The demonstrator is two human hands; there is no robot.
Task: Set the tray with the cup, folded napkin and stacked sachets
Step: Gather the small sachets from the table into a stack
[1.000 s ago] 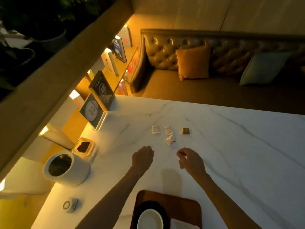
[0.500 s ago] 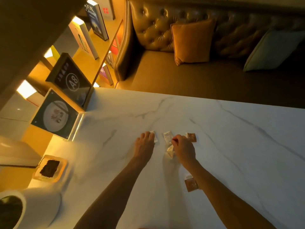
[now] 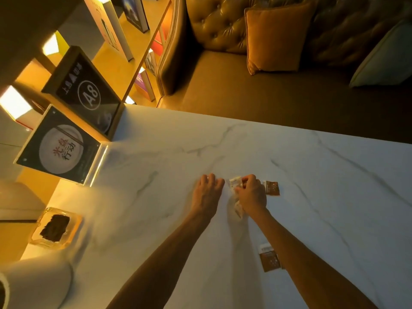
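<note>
My left hand (image 3: 207, 192) lies palm down on the white marble table (image 3: 312, 208), covering a white sachet that is hidden beneath it. My right hand (image 3: 252, 195) pinches a white sachet (image 3: 235, 182) at its fingertips. Another pale sachet (image 3: 238, 208) peeks out under the right wrist. A brown sachet (image 3: 272, 188) lies just right of the right hand. A second brown sachet (image 3: 268, 257) rests on the table beside my right forearm. The tray, cup and napkin are out of view.
Two standing signs (image 3: 62, 148) line the table's left edge, with a small glass dish (image 3: 55, 228) and a white cylindrical container (image 3: 38, 282) nearer to me. A leather sofa (image 3: 223, 85) with an orange cushion (image 3: 274, 36) runs behind the table's far edge.
Both hands moved forward from near the tray to the sachets. The right hand left a brown sachet on the table and now pinches a white one. The view tilted away from the tray.
</note>
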